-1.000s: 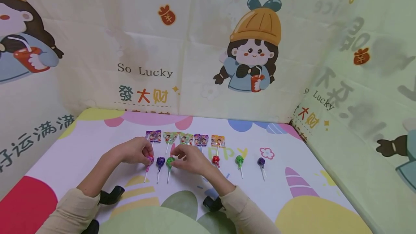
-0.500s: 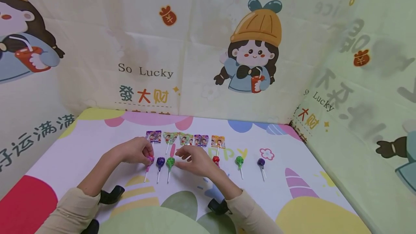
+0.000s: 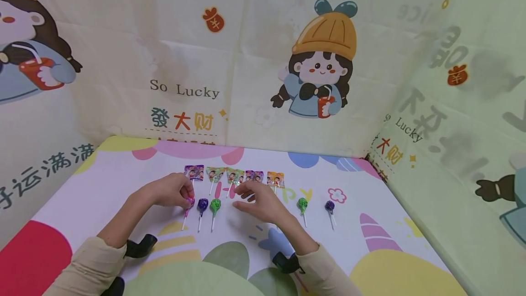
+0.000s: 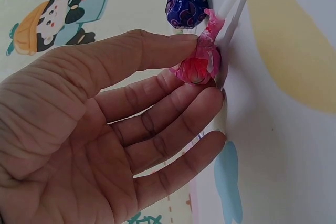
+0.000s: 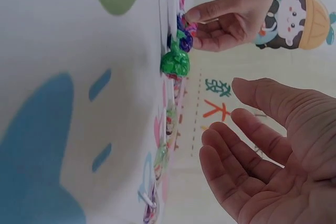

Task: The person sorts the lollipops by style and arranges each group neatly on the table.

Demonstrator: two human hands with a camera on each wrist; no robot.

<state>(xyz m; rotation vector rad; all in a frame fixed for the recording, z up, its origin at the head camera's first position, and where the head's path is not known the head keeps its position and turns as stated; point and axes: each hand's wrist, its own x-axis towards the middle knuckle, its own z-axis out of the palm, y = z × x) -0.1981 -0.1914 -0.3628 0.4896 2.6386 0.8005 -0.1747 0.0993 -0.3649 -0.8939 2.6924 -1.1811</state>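
Where left hand (image 3: 169, 190) pinches, pink lollipop (image 4: 198, 67) crinkly, round.

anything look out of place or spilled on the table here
Nothing looks spilled or damaged. Only the nearer row's spacing seems uneven: the pink lollipop, left purple lollipop and left green lollipop sit close together, while the right green lollipop and right purple lollipop lie wider apart.

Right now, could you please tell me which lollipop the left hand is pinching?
The pink lollipop, leftmost in the near row: the left hand pinches it, while the purple lollipop beside it lies free.
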